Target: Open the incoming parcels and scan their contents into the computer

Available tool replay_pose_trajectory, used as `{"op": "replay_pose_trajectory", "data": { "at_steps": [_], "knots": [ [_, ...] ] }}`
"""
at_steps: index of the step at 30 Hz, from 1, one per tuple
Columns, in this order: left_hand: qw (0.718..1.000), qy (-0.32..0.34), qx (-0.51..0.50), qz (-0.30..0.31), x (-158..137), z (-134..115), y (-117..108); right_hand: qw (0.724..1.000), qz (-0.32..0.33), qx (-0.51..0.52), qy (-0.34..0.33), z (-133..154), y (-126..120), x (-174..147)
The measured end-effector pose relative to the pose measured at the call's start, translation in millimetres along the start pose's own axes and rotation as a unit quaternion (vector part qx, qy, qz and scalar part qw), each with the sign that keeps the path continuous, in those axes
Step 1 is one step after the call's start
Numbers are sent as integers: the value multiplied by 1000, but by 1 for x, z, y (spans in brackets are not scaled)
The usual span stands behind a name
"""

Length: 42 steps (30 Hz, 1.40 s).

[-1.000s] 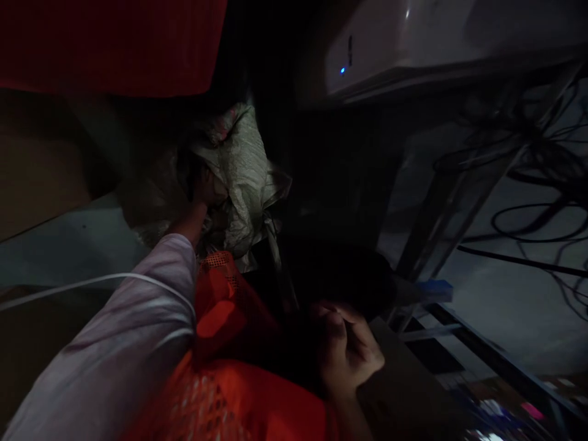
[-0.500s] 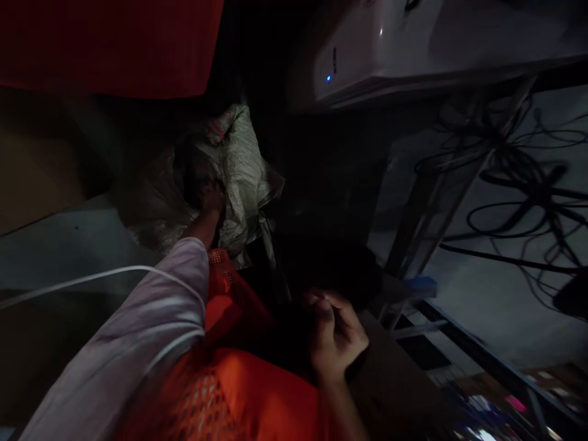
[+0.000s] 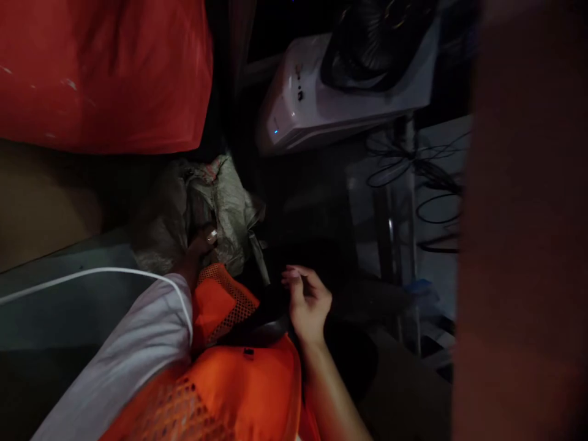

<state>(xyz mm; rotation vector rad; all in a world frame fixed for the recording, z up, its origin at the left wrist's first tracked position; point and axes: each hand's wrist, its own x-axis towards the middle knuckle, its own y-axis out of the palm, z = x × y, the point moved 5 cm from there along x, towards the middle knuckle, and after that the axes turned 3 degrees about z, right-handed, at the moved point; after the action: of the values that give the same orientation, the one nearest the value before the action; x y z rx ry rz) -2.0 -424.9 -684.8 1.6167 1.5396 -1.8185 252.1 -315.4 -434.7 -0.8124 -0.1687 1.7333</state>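
Observation:
A crumpled, pale woven sack (image 3: 231,211) with a gaping dark mouth is in the shadow left of the middle. My left hand (image 3: 200,243) is at the sack's mouth, its fingers closed and partly lost in the dark. A small shiny spot shows at its fingers; I cannot make out what it is. My right hand (image 3: 307,301) hangs in front of the orange mesh vest (image 3: 248,373), fingers curled towards the thumb, and nothing shows in it. A white cord (image 3: 114,270) runs across my left sleeve (image 3: 128,343).
A large red bag or cover (image 3: 114,79) fills the upper left, above a brown cardboard surface (image 3: 41,202). At the upper right a white computer case (image 3: 294,98) with a blue light carries a black fan (image 3: 376,43). Black cables (image 3: 413,165) hang beside a metal frame. A brown panel (image 3: 519,245) blocks the right side.
The view has shifted, bringing the fan and the brown panel into sight. My left hand has drawn back slightly at the sack's mouth, and the shiny spot now shows. My right hand stays curled.

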Motion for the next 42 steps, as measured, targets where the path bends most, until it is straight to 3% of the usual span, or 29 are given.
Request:
{"op": "replay_pose_trajectory", "data": {
  "at_steps": [3,5,7,9,10,12,13,15,17,20,23,25,26,27,30,32,33,34,36,38,40,42],
  "knots": [
    [995,-36,-60,-65,-19,-1,-35,1000,6,6,-23,1,0,-3],
    [983,-12,-106,-148,-37,-5,-86,999,9,24,-39,5,2,-4],
    [948,59,-172,-261,-66,-14,-156,997,6,39,-62,11,5,-2],
    [843,230,-289,-392,-118,-35,-235,995,-4,45,-94,16,8,2],
    [780,325,-323,-427,-153,-51,-269,993,-9,45,-108,18,9,3],
    [661,496,-322,-463,-235,-97,-318,990,-19,45,-132,20,10,4],
    [610,570,-274,-477,-279,-128,-330,989,-24,46,-142,19,10,3],
    [543,673,-193,-463,-354,-198,-327,986,-33,46,-158,18,8,-2],
    [547,706,-93,-441,-405,-272,-295,982,-45,44,-178,17,4,-10],
    [530,730,39,-430,-451,-359,-221,976,-59,38,-208,15,-7,-23],
    [476,791,156,-351,-470,-394,-159,972,-67,51,-218,8,-20,-34],
    [450,824,164,-303,-463,-385,-150,974,-62,70,-208,1,-27,-38],
    [462,824,139,-296,-448,-374,-158,975,-57,82,-200,-4,-29,-38],
    [498,807,95,-304,-424,-358,-173,976,-48,95,-190,-9,-29,-37],
    [666,657,-38,-351,-307,-276,-223,979,-21,134,-156,-22,-25,-32],
    [810,460,-78,-355,-216,-189,-238,979,-9,153,-137,-27,-21,-30],
    [886,332,-58,-319,-174,-140,-233,979,-5,159,-130,-27,-20,-30],
    [919,258,-48,-295,-143,-94,-224,979,-4,160,-125,-27,-19,-30],
    [955,158,-36,-249,-99,-14,-195,981,-2,153,-118,-25,-18,-30],
    [973,92,-29,-210,-72,41,-160,985,2,138,-106,-21,-16,-26],
    [982,56,-23,-177,-52,73,-127,989,14,120,-82,-14,-12,-17],
    [987,44,-17,-152,-36,87,-100,993,39,102,-44,-6,-5,-2]
  ]
}}
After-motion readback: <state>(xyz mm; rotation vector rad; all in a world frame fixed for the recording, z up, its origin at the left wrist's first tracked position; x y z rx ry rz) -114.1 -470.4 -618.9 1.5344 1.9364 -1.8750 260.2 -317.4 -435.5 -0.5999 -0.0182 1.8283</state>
